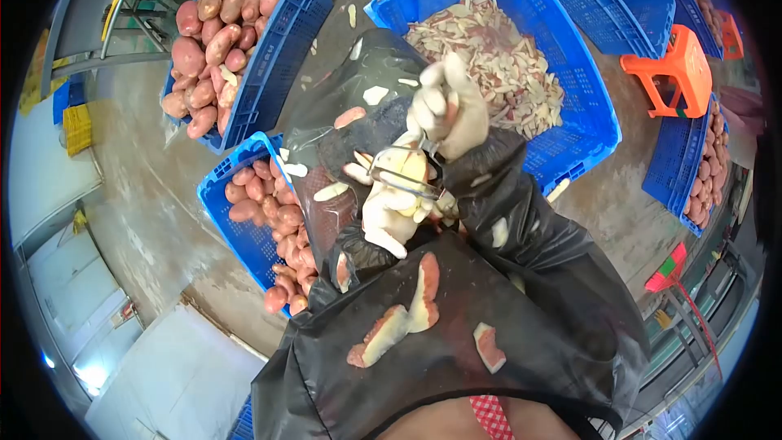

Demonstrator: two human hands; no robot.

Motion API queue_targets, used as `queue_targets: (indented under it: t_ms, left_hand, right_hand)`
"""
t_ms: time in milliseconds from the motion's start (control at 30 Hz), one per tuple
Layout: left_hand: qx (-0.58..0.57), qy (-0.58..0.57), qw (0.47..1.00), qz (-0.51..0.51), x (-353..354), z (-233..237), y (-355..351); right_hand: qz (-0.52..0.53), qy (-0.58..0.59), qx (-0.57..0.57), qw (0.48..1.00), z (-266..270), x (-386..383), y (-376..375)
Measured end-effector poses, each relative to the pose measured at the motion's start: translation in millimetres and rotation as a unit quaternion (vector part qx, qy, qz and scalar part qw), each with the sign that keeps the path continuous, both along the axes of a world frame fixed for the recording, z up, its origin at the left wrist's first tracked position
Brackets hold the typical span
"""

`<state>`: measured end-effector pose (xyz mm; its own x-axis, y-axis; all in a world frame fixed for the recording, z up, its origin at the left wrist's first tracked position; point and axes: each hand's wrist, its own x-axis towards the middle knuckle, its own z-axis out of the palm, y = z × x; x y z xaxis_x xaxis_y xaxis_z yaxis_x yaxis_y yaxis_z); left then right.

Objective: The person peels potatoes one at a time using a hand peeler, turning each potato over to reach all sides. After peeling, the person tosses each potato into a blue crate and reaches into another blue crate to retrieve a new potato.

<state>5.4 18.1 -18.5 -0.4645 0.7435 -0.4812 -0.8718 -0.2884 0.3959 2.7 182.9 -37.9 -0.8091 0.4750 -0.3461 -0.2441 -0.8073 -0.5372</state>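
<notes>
My left hand, in a whitish glove, is closed around a peeled, pale yellow potato above my lap. A thin metal peeler lies across the potato, its frame looping around it. My right hand, gloved as well, is curled in a fist just beyond the potato, at the peeler's far end; its fingers hide the handle. Peel strips with red skin lie on my black apron, and more bits cling to the sleeves and the plastic over my knees.
Ahead stands a blue crate holding a heap of peelings. To the left are two blue crates of red potatoes. An orange stool, further crates and a red broom are at the right. Scraps dot the wet floor.
</notes>
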Motion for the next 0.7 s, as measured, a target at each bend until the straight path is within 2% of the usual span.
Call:
queue_targets:
  t_ms: [33,67,100,167,200,233,300,333,367,400,433,467,500,533,567,600,633,667,700]
  left_hand:
    - [0.007,-0.013,1.0,0.011,-0.1,-2.1,0.2]
    - [0.015,-0.023,0.999,0.024,-1.7,-4.3,-0.4]
    - [0.016,-0.018,0.999,0.026,-2.6,-5.6,-4.3]
    - [0.11,-0.127,0.986,0.015,-5.8,-9.0,-5.4]
    - [0.036,-0.079,0.995,0.052,1.0,-5.6,-1.5]
    - [0.048,-0.161,0.98,0.104,6.8,-2.9,-1.7]
    - [0.118,-0.149,0.981,-0.042,-4.0,-9.7,-4.2]
    - [0.045,-0.118,0.991,-0.041,-5.6,-4.0,-8.6]
    - [-0.025,-0.083,0.995,-0.043,-10.6,7.2,-5.5]
    - [0.039,-0.045,0.998,-0.02,-7.7,-4.6,-7.7]
    - [0.038,-0.014,0.999,-0.032,-3.0,-13.7,-14.5]
    - [-0.025,-0.002,0.999,-0.037,-2.0,0.5,-11.0]
    - [-0.079,0.02,0.996,-0.041,-7.2,18.3,-0.9]
    - [-0.128,0.05,0.99,-0.038,-7.1,26.0,4.3]
    - [-0.124,0.055,0.99,-0.036,-10.2,21.8,3.1]
    - [-0.11,0.091,0.988,-0.059,-15.1,13.4,2.2]
    - [-0.102,0.117,0.984,-0.082,-12.0,9.8,-1.3]
    - [-0.098,0.046,0.993,-0.038,-4.8,29.3,7.7]
    - [-0.078,0.063,0.991,-0.083,-10.8,24.1,4.8]
  right_hand:
    - [-0.002,-0.053,0.149,0.987,-15.7,-7.3,2.9]
    - [-0.084,-0.136,-0.022,0.987,-6.0,-19.3,17.2]
    - [-0.111,-0.066,-0.074,0.989,-10.6,-17.8,31.6]
    - [-0.026,0.118,-0.169,0.978,0.9,-0.4,9.0]
    - [0.052,0.167,-0.093,0.98,23.0,3.8,-6.2]
    - [0.06,0.073,-0.081,0.992,23.5,3.0,-10.5]
    - [-0.071,-0.055,-0.088,0.992,-5.6,-18.8,21.0]
    - [-0.085,-0.012,-0.081,0.993,-20.3,-19.6,34.6]
    - [-0.03,0.142,-0.171,0.975,-10.3,-8.7,33.4]
    - [0.024,0.112,-0.076,0.99,12.3,-2.7,17.3]
    - [0.076,0.072,0.011,0.994,33.3,0.6,-1.7]
    - [0.078,-0.019,-0.054,0.995,37.4,-6.5,0.0]
    - [0.019,-0.069,-0.06,0.996,14.7,-18.9,14.5]
    - [-0.017,-0.069,-0.063,0.995,-3.6,-19.7,27.8]
    - [-0.052,-0.068,-0.068,0.994,-7.5,-22.1,36.6]
    - [0.0,0.065,-0.152,0.986,5.5,-8.1,27.8]
    - [0.071,0.078,-0.089,0.99,8.8,-0.2,10.6]
    - [0.054,-0.025,0.077,0.995,3.1,-2.5,1.0]
    - [0.033,-0.12,0.249,0.96,-2.5,-11.8,4.2]
